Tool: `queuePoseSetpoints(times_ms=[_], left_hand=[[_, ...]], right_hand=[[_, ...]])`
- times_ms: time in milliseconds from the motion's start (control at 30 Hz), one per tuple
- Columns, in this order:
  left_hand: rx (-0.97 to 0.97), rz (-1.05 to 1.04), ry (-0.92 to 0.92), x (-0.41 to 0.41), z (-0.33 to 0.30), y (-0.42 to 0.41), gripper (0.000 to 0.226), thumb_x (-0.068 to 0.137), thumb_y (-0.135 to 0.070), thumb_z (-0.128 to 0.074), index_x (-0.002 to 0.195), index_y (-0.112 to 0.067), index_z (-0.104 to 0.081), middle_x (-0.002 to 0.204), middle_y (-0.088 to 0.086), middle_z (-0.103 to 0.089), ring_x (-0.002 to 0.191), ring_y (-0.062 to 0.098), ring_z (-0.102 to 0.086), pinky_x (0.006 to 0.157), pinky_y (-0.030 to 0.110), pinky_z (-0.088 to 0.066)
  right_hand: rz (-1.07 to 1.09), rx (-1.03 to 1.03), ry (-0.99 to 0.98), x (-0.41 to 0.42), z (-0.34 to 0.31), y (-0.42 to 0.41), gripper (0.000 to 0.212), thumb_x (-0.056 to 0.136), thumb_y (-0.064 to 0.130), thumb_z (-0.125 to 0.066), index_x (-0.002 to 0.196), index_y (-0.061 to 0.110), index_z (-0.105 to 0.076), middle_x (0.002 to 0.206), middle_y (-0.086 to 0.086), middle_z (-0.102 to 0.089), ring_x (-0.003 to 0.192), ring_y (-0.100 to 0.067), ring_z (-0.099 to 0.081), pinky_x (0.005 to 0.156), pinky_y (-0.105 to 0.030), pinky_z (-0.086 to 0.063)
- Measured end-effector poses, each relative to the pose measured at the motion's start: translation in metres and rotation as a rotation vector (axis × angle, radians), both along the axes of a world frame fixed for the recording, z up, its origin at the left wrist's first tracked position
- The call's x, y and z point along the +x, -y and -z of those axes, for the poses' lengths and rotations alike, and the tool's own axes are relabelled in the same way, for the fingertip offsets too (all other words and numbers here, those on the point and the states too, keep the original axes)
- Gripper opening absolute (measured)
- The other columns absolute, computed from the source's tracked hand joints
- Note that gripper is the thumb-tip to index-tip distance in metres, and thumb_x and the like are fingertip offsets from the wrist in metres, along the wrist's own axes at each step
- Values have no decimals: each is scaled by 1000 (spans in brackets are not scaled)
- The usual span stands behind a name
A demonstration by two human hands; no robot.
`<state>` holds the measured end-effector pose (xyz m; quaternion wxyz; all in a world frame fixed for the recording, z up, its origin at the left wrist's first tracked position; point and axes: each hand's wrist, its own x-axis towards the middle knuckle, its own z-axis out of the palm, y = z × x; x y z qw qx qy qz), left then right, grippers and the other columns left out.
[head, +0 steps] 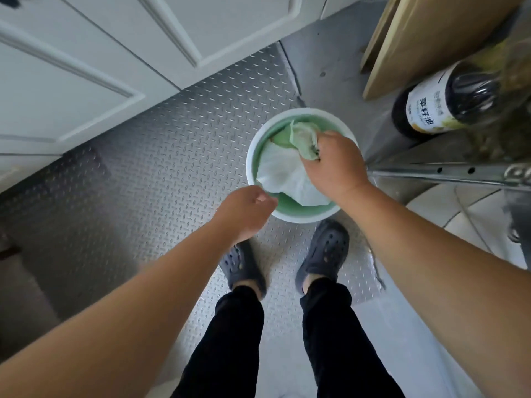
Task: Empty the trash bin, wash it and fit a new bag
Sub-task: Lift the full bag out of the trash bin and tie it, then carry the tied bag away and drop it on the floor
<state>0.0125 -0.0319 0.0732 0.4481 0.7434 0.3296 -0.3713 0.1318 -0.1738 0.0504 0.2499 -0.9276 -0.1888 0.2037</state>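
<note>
- I am standing over the trash bin point(260, 145), a round bin with a pale rim and a green inside, sitting on the metal tread-plate floor point(172, 145) just beyond my two dark clogs point(324, 254).
- My right hand point(334, 165) is hanging over the right side of the bin's mouth, fingers curled round a bunched wad of green bag film point(301, 136).
- My left hand point(244, 211) is at the near-left rim, fingertips pinching the edge of the whitish film point(284, 173) that is spreading across the opening.
- I cannot tell whether the green and the whitish film are one bag or two, or whether this is an old liner coming out or a fresh one going in.
- The film looks thin, light and limp, so I judge it will be crumpling, clinging and slipping rather than holding any shape; pulled hard against the rim, it could tear.
- The best hold, to my mind, is at its edge, with both hands set apart, so the mouth is opening out over the rim.
- The bin itself looks like stiff, light plastic, probably easy to lift by its rim and likely to slide on the smooth metal.
- Inside the bin I am seeing only film and green wall; its bottom is hidden.
- To the far right a dark oil bottle point(442, 107) is standing beside a leaning board point(431, 38), with white cabinet doors point(71, 67) to the far left.
</note>
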Motion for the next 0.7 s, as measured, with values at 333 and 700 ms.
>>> queuePoseSetpoints(times_ms=[333,700], left_hand=[[140,451,-281,-83,-79,-5,37,99,-34,-45,128,-15,-59,127,4,-66,103,20,-62,86,32,-51],[125,65,-251,-109,-282,5,29,96,-30,-51,110,-11,-68,110,8,-70,100,25,-66,94,44,-54]], right_hand=[[76,67,-98,-17,-120,18,14,91,19,-59,78,24,-59,73,0,-61,73,-32,-61,62,-26,-33],[20,58,-281,-53,-286,75,29,96,29,-54,124,27,-61,105,-5,-72,93,-33,-65,70,-31,-44]])
